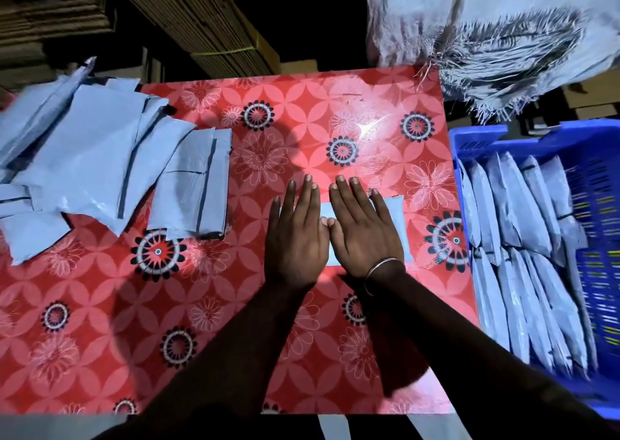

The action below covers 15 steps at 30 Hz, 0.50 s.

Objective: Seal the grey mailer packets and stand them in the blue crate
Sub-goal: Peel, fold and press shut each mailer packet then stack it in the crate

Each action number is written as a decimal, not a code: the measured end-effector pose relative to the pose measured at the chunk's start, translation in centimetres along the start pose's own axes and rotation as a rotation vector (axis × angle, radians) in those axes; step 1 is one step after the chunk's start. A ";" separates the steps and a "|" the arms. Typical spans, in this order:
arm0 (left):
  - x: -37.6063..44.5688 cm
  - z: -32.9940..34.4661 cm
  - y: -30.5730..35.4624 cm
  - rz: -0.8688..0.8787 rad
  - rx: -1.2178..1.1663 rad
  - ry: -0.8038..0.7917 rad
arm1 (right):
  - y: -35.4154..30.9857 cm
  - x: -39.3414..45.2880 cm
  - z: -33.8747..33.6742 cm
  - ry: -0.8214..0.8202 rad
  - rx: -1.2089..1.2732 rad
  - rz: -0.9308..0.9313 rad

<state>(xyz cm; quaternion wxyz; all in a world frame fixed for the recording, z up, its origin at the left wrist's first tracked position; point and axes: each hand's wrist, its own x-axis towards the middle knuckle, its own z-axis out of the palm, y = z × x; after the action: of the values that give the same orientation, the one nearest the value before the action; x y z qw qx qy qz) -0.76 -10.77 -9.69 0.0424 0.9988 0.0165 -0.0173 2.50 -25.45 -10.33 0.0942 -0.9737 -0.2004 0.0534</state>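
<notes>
Pressing flat, left hand [295,235] and right hand [364,231] lay side by side, fingers straight, on one grey packet [391,209] mid-table [201,305] (blue crate [600,224] right, holding upright packets [523,238]); unsealed pile [94,164] left.

table surface and contents

table [235,322]: covered in a glossy red cloth printed with pale petal shapes and black-and-white flower discs. on it, far left: loose heap of grey mailer packets [94,157], overlapping, some with flaps unfolded. centre right: single grey packet [391,209] lying flat, largely covered by two hands pressing on it. a bright glare patch shows beyond it.
</notes>
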 end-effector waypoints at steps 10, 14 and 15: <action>-2.2 0.4 -4.8 -0.104 -0.135 0.046 | 5.2 -3.1 -1.6 -0.021 0.069 0.145; -3.3 0.3 -6.1 -0.074 -0.092 0.065 | 7.0 -4.2 -2.1 -0.010 0.079 0.164; -3.3 0.3 -6.2 -0.080 -0.120 0.065 | 7.1 -4.2 -2.0 0.001 0.094 0.155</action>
<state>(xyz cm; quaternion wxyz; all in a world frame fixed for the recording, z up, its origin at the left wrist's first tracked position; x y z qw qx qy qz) -4.30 -4.73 -10.39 0.1008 0.9930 0.0590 0.0143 1.59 -33.85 -9.51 0.1353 -0.9809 -0.1215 0.0694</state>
